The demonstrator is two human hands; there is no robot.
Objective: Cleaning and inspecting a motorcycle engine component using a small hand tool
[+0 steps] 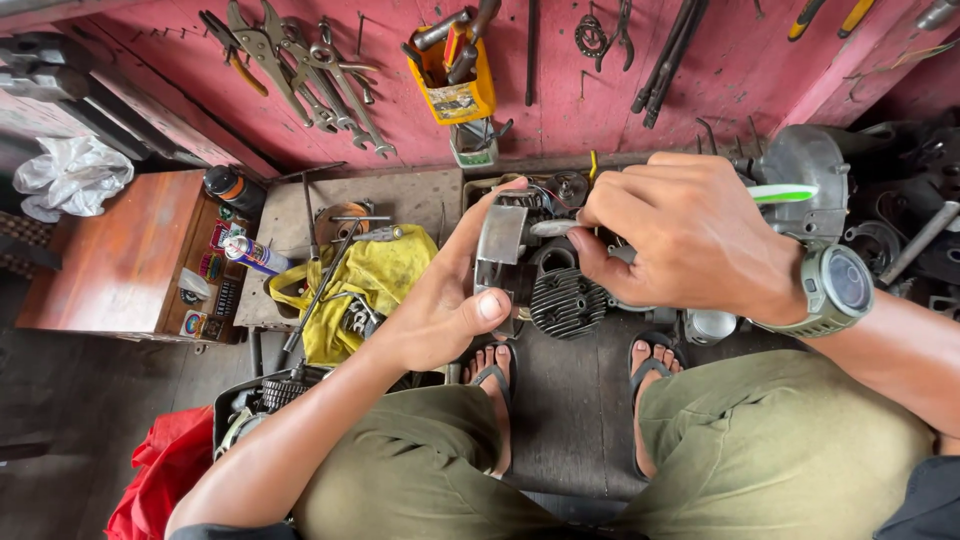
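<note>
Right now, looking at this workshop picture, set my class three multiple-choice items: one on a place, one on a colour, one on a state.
1. Where do the wrenches hang?
A. on the red wall
B. on the wooden cabinet
C. on the floor

2. What colour is the cloth lying on the bench?
A. blue
B. yellow
C. white

3. How is the metal engine part held?
A. lying loose on the floor
B. gripped in the left hand
C. clamped in a vise

Answers:
1 A, they hang in a row on the red wall above the bench.
2 B, the crumpled cloth is yellow.
3 B, the left hand wraps around it while the right hand works on it with a green-handled brush.
</note>
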